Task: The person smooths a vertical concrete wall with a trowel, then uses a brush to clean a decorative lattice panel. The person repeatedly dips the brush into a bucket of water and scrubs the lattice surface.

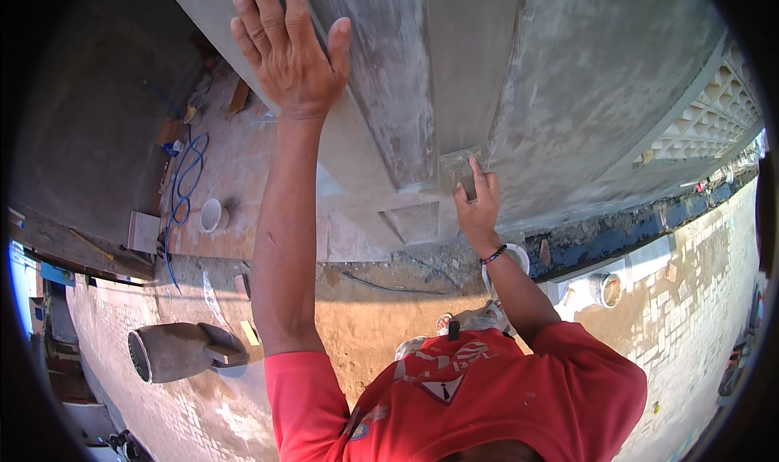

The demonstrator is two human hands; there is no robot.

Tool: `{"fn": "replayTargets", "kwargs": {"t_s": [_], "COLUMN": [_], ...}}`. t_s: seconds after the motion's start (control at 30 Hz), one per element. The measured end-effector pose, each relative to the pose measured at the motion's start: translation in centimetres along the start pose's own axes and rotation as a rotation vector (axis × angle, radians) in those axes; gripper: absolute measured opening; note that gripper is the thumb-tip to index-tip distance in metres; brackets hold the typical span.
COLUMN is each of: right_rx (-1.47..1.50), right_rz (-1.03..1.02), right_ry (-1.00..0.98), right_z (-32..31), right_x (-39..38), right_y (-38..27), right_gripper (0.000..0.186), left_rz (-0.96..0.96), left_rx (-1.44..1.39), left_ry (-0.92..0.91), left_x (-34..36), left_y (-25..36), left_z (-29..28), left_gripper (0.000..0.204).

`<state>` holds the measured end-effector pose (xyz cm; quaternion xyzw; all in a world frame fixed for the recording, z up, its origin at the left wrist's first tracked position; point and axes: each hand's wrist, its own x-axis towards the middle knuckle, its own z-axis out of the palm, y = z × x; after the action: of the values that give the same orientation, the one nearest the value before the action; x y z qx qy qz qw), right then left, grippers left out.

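White bucket [213, 215] lies well apart from left hand [288, 52].

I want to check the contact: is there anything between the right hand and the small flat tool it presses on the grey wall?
Nothing visible. The right hand lies directly on the small flat tool, fingers over its lower part, and the tool sits flat against the grey wall. The left hand rests on the wall higher up, well apart.

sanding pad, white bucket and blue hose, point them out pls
sanding pad [459, 170], head view, its grey face above the fingers
white bucket [212, 215], head view, its rim
blue hose [183, 187], head view, a loop of it on the ground
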<state>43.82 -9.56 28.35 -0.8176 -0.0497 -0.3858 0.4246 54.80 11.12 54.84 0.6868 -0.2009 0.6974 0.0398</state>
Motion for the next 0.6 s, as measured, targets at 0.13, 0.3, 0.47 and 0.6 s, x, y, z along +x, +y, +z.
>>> {"fn": "replayTargets", "kwargs": {"t_s": [0.13,0.3,0.47,0.6], "right_rx": [0.025,-0.081,0.009,0.066], "right_rz": [-0.067,-0.066,-0.024,-0.081], "right_ry": [0.088,0.024,0.037,0.118], "right_z": [-0.5,0.2,-1.2,-2.9], "right_x": [4.6,2.5,2.4,7.6], "right_y": [-2.5,0.0,-1.4,-4.6], "right_gripper": [0.064,0.058,0.059,0.059], "left_rz": [0.000,-0.004,-0.020,-0.013], "left_rx": [-0.003,0.025,0.023,0.036], "left_ry": [-0.007,-0.002,-0.034,-0.035], "left_x": [-0.1,0.2,-0.3,-0.4], "left_y": [-0.1,-0.1,-0.3,-0.3], "left_z": [0.0,0.2,0.0,0.0], "left_gripper": [0.061,0.060,0.059,0.060]}}
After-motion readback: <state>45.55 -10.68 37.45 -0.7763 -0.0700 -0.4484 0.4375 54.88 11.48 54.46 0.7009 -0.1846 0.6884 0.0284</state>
